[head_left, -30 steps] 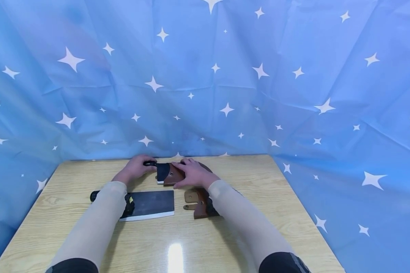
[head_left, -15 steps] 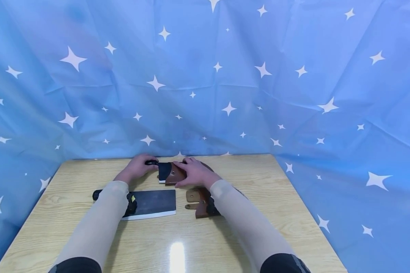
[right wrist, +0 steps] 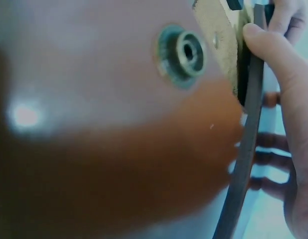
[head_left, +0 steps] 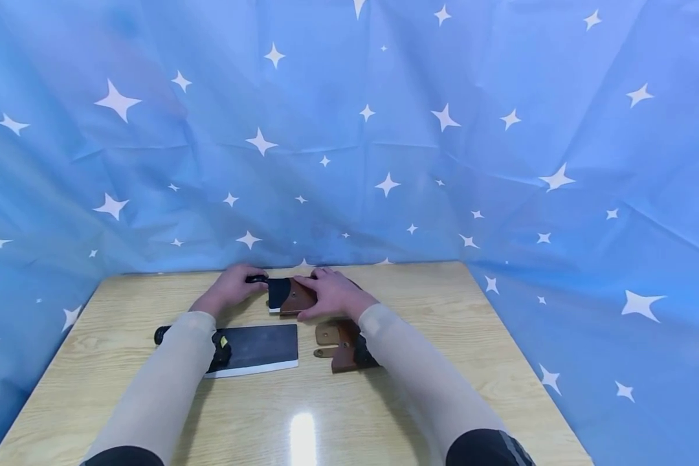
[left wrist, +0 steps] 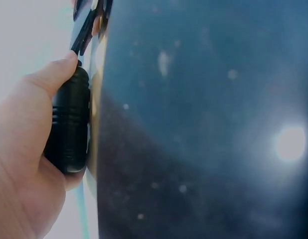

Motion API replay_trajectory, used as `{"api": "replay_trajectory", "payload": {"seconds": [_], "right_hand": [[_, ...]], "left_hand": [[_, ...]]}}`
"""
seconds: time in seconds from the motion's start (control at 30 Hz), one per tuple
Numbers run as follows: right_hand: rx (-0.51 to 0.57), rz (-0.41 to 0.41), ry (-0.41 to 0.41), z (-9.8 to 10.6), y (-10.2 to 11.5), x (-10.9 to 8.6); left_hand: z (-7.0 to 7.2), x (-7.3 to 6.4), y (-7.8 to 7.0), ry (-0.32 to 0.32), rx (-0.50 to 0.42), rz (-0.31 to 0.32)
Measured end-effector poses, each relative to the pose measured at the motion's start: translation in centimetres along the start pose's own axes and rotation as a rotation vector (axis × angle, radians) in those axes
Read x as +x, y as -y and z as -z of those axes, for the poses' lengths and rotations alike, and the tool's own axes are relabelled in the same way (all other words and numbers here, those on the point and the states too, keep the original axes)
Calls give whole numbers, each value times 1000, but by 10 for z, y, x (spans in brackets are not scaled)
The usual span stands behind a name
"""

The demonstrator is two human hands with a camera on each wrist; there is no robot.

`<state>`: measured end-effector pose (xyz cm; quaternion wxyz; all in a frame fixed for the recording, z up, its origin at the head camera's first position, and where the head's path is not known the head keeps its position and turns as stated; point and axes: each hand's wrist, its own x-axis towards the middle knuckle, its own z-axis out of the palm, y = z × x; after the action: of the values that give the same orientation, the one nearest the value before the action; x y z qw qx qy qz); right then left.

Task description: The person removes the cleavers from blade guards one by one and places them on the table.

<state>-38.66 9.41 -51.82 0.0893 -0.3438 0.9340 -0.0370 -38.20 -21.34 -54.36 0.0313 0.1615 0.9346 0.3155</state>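
I see nothing moved. Left hand [head_left: 231, 287] grips far cleaver [head_left: 278, 294], right hand [head_left: 338, 296] pinches far sheath [head_left: 299, 299] round its blade; near cleaver [head_left: 262, 346] left, near sheath [head_left: 343, 356] right, two each, gap between; table [head_left: 151, 292] edge just beyond.

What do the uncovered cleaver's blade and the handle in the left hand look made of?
Blade: probably steel; dark, glossy face with a bright, pale edge. Handle in the left hand: black, satin and grooved, likely plastic, though painted wood is possible.

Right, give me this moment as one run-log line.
left grip: holds black handle | right grip: holds brown sheath | far cleaver: partly sheathed | nearer: unsheathed cleaver, second sheath
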Motion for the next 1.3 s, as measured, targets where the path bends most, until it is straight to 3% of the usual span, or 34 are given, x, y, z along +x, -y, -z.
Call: {"api": "replay_trajectory", "payload": {"seconds": [0.17, 0.43, 0.67, 1.03, 1.3], "right_hand": [[-6, 3, -20, 1, -1, -1], [15, 33, -16, -1, -1, -4], [14, 34, -41, -5, -4, -4], [38, 32, -45, 3, -16, -15], [77, 73, -98, 6, -31, -24]], "left_hand": [[3, -2, -1, 5, -8, -7], [1, -8, 1, -42, 62, -47], [1, -7, 0, -58, 62, -51], [9, -12, 4, -52, 45, -15], [21, -10, -4, -23, 29, -66]]}}
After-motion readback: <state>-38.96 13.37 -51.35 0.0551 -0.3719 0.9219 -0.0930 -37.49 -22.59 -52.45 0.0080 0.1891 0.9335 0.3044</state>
